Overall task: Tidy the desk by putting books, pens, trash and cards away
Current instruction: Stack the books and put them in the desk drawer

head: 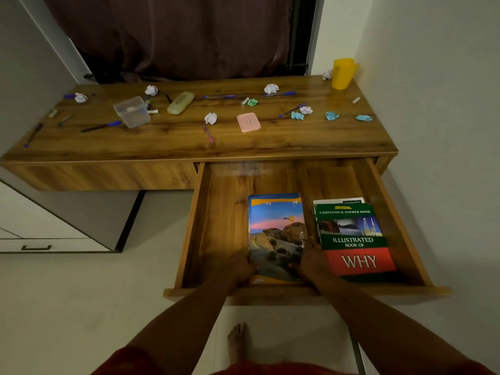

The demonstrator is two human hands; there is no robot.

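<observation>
Grip: both hands hold one landscape-cover notebook at its near end, the left hand curled on the near-left corner, the right hand curled on the near-right corner, inside the open drawer. The notebook lies flat on the drawer floor, at or just off it, near the drawer's front edge and about mid-width. Just beside it, toward the right wall, lies a stack topped by the "Illustrated Book of Why".

Judgement: the step in hand is seating the notebook. To do it well, square its spine with the neighbouring stack, keep a narrow gap so the covers do not catch, and release only when it lies flat. The right fingers sit close to the stack's edge; draw them out toward the front, not sideways.

Outstanding on the table: crumpled paper balls such as the white one, pens such as the blue-capped one, a pink card case, a clear box, and a yellow cup at the far right corner.
</observation>
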